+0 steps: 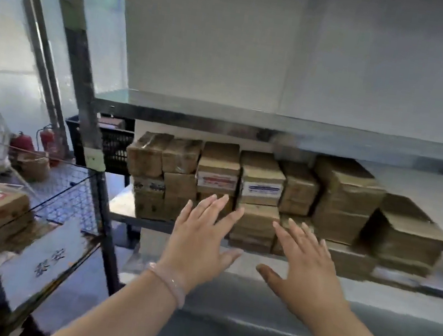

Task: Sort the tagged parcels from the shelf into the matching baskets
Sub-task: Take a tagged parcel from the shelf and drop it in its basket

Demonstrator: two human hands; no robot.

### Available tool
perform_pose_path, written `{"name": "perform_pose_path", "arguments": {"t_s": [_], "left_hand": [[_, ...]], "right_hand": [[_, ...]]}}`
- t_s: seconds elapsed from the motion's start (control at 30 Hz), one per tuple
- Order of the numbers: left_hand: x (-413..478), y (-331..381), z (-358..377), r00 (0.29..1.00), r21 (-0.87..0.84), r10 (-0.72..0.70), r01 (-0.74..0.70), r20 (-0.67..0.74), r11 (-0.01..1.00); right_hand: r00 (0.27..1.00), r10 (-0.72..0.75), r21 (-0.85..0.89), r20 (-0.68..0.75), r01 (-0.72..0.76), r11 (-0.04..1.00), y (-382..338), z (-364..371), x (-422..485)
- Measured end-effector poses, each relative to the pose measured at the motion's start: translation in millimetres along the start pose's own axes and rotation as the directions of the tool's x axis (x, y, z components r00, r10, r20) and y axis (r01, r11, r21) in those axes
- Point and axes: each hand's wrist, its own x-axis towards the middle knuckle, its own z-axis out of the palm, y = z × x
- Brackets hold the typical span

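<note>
Obs. from beside the person, facing the grey metal shelf unit (pixel 220 126).

Brown cardboard parcels (pixel 345 198) sit on the lower shelf in a row, stacked two high, straight ahead of both hands and a little above them. Two top-row parcels show tags on their front faces: the red-tagged parcel (pixel 217 177) and, just beside it to the right, the blue-tagged parcel (pixel 262 187). Long axes run front to back into the shelf.

Left hand (pixel 201 234): flat, fingers straight and spread, holding nothing. Its tips lie below the red-tagged parcel; contact w/ the stack cannot be told (motion blur).

Right hand (pixel 305 269): likewise flat and spread wide, nothing held, short of the stack, below and right of the blue tag.

The gap btwn the hands lines up w/ the blue-tagged column. The left hand is nearer the red tag and the right nearer the blue.

Wire mesh basket (pixel 67 193) stands well off to the left, w/ parcels in it. Judged: reach in progress, no parcel gripped yet
</note>
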Motion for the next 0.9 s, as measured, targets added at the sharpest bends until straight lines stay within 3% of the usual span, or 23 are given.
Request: {"name": "perform_pose_path", "arguments": {"t_s": [0.23,0.43,0.73,0.9], "left_hand": [[59.2,156.8,34.8,0.96,-0.125,0.279,-0.276,0.007,0.953],[100.6,236.0,64.0,0.922,-0.223,0.385,-0.367,0.042,0.903],[186.0,281.0,129.6,0.915,-0.332,0.384,-0.327,0.123,0.885],[241.8,286.9,165.5,0.92,-0.42,0.328,-0.215,0.216,0.881]], "right_hand": [[0.952,0.289,-0.014,-0.1,-0.292,0.956,129.2,-47.7,-63.4],[0.903,0.409,-0.021,-0.132,-0.415,0.909,194.7,-66.5,-84.4],[0.858,0.503,0.004,-0.107,-0.506,0.863,278.0,-53.2,-45.8],[0.881,0.471,0.025,-0.055,-0.47,0.882,309.6,-35.9,13.7]]}}
